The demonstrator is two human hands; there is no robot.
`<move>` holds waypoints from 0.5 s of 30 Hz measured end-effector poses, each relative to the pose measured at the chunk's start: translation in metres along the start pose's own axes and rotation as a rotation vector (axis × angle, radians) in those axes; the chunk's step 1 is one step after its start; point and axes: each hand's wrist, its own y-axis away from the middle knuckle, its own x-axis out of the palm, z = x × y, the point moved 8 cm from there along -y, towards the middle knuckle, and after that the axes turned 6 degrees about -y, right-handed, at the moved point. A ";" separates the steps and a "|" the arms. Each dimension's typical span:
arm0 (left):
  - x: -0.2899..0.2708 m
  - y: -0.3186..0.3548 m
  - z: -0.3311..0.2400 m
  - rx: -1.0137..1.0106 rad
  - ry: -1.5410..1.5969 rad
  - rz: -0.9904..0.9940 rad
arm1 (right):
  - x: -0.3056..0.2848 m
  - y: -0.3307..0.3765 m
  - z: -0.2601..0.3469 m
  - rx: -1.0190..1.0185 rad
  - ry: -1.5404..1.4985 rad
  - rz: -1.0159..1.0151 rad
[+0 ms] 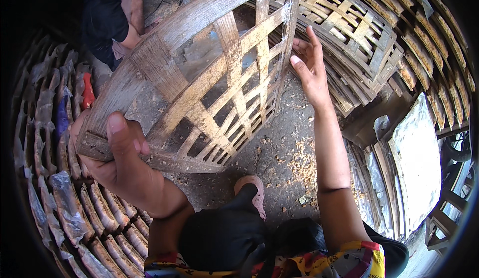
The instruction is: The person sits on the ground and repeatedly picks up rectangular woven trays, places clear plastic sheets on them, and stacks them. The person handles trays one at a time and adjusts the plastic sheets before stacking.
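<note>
Bamboo lattice tray between left hand and right hand

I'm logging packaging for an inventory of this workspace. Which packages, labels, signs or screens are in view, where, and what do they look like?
Clear plastic bag: behind the woven bamboo tray held by the left hand, seen through its gaps; crumpled, translucent.
Red package: far left, among stacked trays; small, upright, bottle-like; kind unclear.
Blue wrapper: just below it; crumpled.
No signs or screens visible.
</note>
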 end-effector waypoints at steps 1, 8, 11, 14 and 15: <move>-0.001 0.000 0.000 -0.010 0.012 0.013 | 0.004 -0.009 0.015 -0.057 -0.033 0.022; -0.003 0.001 -0.001 0.010 0.054 0.032 | 0.015 -0.043 0.059 -0.128 -0.044 0.100; -0.005 0.000 -0.001 0.024 0.038 0.059 | 0.011 -0.048 0.075 -0.158 0.072 0.025; -0.006 0.003 0.002 0.039 0.015 0.078 | 0.005 -0.053 0.078 -0.198 0.212 -0.095; -0.007 0.003 0.001 0.041 0.010 0.079 | 0.005 -0.056 0.078 -0.217 0.243 -0.095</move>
